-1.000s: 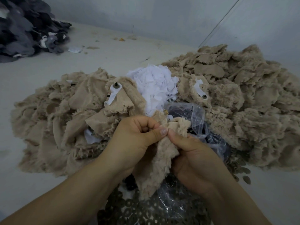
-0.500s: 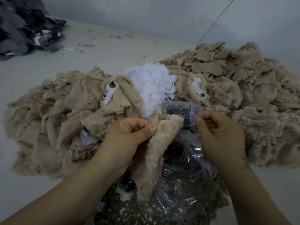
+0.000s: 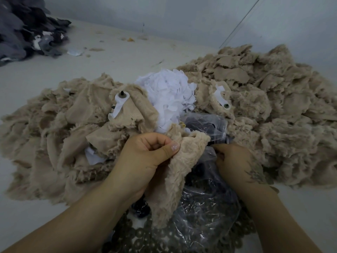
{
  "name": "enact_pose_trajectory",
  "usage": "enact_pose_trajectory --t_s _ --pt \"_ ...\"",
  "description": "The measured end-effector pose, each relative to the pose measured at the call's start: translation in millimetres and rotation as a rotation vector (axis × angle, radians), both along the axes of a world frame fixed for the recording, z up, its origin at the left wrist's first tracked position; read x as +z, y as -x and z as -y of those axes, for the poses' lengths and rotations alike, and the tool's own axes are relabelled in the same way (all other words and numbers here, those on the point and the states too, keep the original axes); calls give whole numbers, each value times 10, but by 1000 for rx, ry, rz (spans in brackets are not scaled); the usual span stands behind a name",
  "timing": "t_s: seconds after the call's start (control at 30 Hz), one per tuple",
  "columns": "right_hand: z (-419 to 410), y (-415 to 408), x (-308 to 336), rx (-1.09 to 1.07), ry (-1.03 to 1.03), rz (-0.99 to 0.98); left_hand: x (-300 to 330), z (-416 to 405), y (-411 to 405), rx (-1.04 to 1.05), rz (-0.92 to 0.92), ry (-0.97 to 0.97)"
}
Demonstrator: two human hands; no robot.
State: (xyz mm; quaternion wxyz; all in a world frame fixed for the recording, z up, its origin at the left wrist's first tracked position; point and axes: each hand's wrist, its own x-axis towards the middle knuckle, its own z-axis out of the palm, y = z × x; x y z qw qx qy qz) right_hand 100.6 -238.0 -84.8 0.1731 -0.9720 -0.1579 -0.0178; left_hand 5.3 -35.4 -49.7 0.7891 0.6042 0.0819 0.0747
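Our left hand (image 3: 145, 157) pinches a fleece scrap (image 3: 180, 167) by its top edge.
Our right hand (image 3: 235, 161) curls in the plastic bag (image 3: 204, 203), hold unclear to us; piles (image 3: 273, 110) crowd both sides.

Fabric heaps (image 3: 273, 115) hemmed both sides, white scraps (image 3: 169, 92) behind, bag (image 3: 206, 207) in front — open desk (image 3: 109, 57) lay beyond them, short of the dark pile (image 3: 21, 33).
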Motion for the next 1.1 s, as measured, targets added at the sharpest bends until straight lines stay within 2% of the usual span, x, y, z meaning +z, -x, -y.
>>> enact_pose_trajectory --t_s 0.13,0.23,0.37,0.43,0.8,1.0,1.1 --pt "1 -34 -71 -57 19 38 -6 -2 3 4 6 2" --pt "-2 -33 -105 -17 -10 63 -18 -9 9 7 6 -5" --pt "6 -36 -107 72 164 40 -35 -5 -6 8 -4 -8" --pt "12 -32 -78 105 189 38 -41 0 -14 6 -1 -11" --pt "-17 -25 -9 -6 48 48 -51 0 -5 14 8 -46" --pt "-31 42 173 -107 -191 171 -47 -12 8 34 8 -42" --pt "12 12 227 -74 -174 135 -51 -20 16 26 8 -43"
